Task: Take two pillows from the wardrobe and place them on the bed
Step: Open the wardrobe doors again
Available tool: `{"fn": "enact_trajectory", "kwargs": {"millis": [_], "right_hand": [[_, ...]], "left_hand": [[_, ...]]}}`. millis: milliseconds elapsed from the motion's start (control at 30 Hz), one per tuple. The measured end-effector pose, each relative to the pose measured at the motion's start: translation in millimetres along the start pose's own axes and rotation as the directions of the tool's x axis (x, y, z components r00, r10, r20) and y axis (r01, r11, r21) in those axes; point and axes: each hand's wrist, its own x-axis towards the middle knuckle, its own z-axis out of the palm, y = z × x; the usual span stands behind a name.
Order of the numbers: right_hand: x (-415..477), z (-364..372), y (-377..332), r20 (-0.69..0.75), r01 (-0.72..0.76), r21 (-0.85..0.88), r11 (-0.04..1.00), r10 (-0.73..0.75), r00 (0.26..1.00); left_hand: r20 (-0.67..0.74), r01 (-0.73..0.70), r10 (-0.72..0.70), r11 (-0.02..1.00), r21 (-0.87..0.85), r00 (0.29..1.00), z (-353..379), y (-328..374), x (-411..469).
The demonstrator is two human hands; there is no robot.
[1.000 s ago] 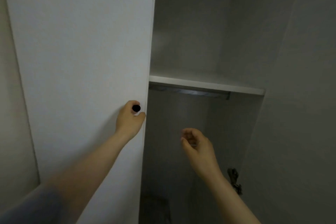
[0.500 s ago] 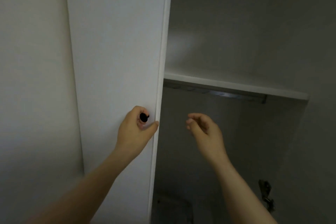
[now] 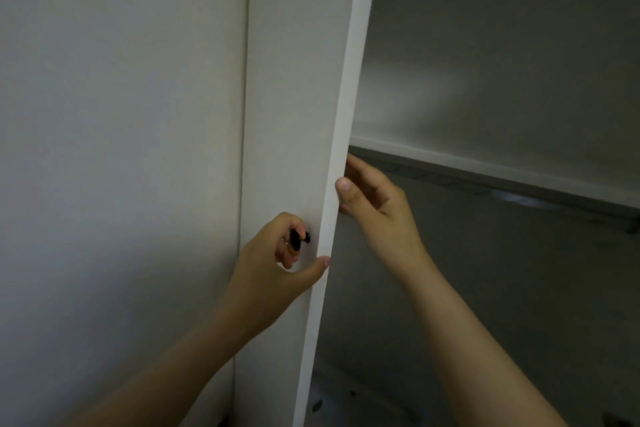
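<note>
Door-opening step. My left hand (image 3: pixel 273 267) holds the black knob (image 3: pixel 300 240); my right hand (image 3: pixel 375 210) grips the wardrobe door (image 3: pixel 294 97) edge. No pillows in view; next, swing it wide.

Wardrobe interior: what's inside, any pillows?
Visible: a white shelf with a grey bar under it. No pillows show. The door hides the left side; the bottom is too dark.

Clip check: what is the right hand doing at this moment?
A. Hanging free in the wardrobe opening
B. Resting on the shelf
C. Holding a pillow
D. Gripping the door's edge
D: the right hand has its thumb on the front of the door edge and its fingers behind it, while the left hand holds the knob.
</note>
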Motion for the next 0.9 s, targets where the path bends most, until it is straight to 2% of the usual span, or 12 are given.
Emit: {"fn": "enact_trajectory", "kwargs": {"millis": [100,233,333,400,500,600,800,900], "right_hand": [[4,17,-3,0.049,0.031,0.045,0.999,-0.033,0.998],[7,33,-5,0.063,0.036,0.127,0.991,-0.044,0.997],[7,44,-6,0.049,0.045,0.181,0.982,-0.054,0.997],[5,51,-6,0.041,0.05,0.217,0.975,-0.06,0.997],[4,63,-7,0.034,0.059,0.247,0.967,-0.07,0.997],[5,79,-7,0.04,0.071,0.242,0.968,-0.084,0.996],[10,122,-2,0.064,0.106,0.19,0.976,-0.12,0.991],[13,147,2,0.061,0.172,0.071,0.982,-0.177,0.982]], "left_hand": [[0.027,0.007,-0.008,0.999,0.033,1.0,-16,-4,-4],[0.056,0.09,-0.084,0.99,-0.111,0.995,-42,-5,-14],[-0.031,0.189,-0.197,0.967,-0.172,0.98,-68,-18,-25],[-0.133,0.277,-0.28,0.96,-0.042,0.951,-85,-35,-30],[-0.217,0.434,-0.395,0.883,0.179,0.893,-106,-62,-38],[-0.297,0.519,-0.449,0.825,0.224,0.842,-123,-77,-47],[-0.396,0.576,-0.464,0.783,0.235,0.792,-147,-80,-55],[-0.424,0.595,-0.47,0.768,0.236,0.774,-161,-80,-63]]}}
